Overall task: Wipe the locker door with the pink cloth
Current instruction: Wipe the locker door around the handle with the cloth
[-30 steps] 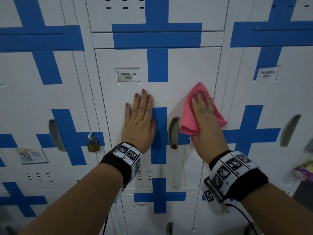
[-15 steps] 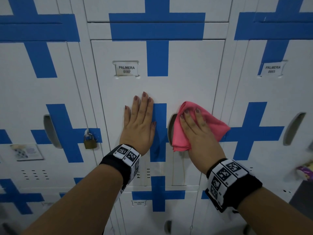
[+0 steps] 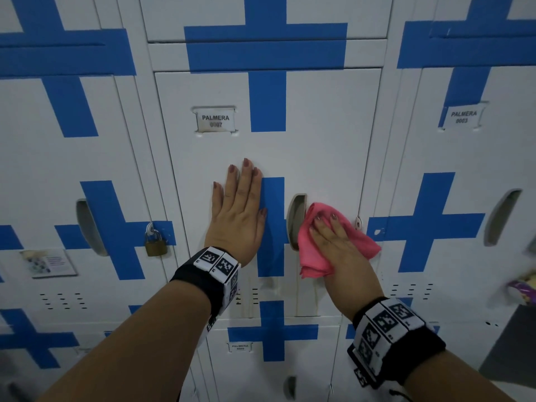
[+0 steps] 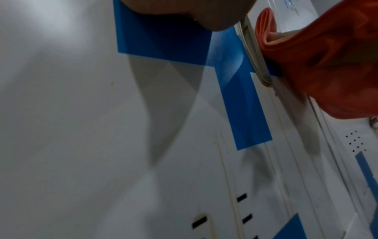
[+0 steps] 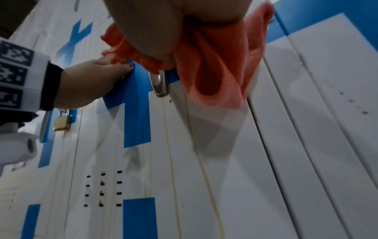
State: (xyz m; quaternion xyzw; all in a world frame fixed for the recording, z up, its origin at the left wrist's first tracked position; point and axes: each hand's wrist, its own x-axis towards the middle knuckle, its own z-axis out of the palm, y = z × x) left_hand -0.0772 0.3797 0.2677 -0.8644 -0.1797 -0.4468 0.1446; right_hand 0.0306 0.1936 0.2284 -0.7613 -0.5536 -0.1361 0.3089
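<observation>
The white locker door (image 3: 319,140) carries a blue cross and a plate reading PALMERA 0007 (image 3: 215,121). My left hand (image 3: 237,216) lies flat on the door with straight fingers, left of the recessed handle (image 3: 295,219). My right hand (image 3: 339,250) presses the crumpled pink cloth (image 3: 311,253) against the door just right of that handle, fingers lying flat over it. In the right wrist view the cloth (image 5: 214,64) bunches and hangs under my palm, with the left hand (image 5: 92,80) beyond it. The left wrist view shows the cloth (image 4: 327,64) beside the handle's rim.
A brass padlock (image 3: 155,242) hangs on the locker to the left. Another labelled locker (image 3: 461,116) stands to the right, with a colourful object (image 3: 522,288) at the frame's right edge. Vent slots (image 3: 253,295) and brownish drip streaks run below the handle. Lower lockers (image 3: 272,343) sit underneath.
My right hand has slid the pink cloth down and to the left, from the door's upper right area to beside the handle. The left hand has stayed flat in place.
</observation>
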